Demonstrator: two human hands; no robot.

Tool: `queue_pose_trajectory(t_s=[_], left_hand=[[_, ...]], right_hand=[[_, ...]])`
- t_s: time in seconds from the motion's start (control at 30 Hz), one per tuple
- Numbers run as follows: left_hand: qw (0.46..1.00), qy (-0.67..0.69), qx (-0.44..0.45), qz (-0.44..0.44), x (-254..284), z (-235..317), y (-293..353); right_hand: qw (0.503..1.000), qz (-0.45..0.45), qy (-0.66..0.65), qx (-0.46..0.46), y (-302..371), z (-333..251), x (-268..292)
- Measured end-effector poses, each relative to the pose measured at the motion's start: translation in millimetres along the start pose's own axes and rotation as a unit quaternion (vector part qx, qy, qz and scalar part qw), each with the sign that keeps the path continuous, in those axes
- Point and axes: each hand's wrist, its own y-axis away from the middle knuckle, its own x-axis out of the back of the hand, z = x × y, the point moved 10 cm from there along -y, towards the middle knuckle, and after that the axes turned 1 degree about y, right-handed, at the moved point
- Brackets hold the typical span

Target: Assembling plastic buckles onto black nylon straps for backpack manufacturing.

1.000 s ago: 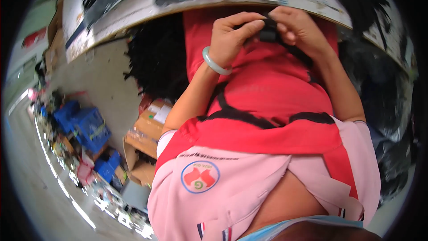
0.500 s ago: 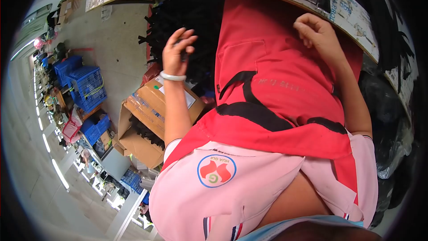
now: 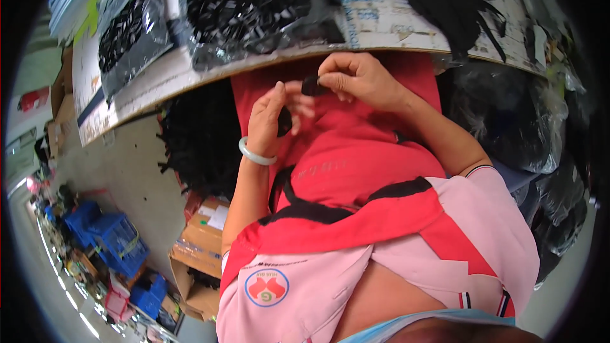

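In front of my red apron, my right hand pinches a small black piece between thumb and fingers. It looks flat and short, but its exact kind is unclear. My left hand, with a white bangle at the wrist, is curled close to it on the left. The left fingers are smeared by motion, and their tips come near the black piece. Something dark shows between those fingers and the palm; I cannot make out what it is.
Ahead is a worktable edge. Clear bags of small black pieces lie on it, with black strips farther right. A dark heap lies below at left, near a cardboard box and blue crates. Wrapped black bundles stand at right.
My hands have come together from far apart, the right moving left and the left moving slightly right and down. A black piece now shows in my right fingers. More of the tabletop is in view.
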Motion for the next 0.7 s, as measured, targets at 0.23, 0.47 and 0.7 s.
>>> queue_pose_trajectory(t_s=[0.23,0.47,0.7], left_hand=[[0.974,0.080,0.164,-0.133,-43.6,-32.9,-5.1],[0.997,0.005,0.075,-0.027,-40.6,-19.8,-22.3],[0.998,-0.039,0.038,0.016,-20.5,-12.2,-18.0]], right_hand=[[0.864,0.034,0.369,0.340,32.6,-53.2,-3.7],[0.815,0.255,0.468,0.226,-20.7,-78.1,99.3],[0.744,0.306,0.527,0.273,-8.0,-73.1,113.3]])
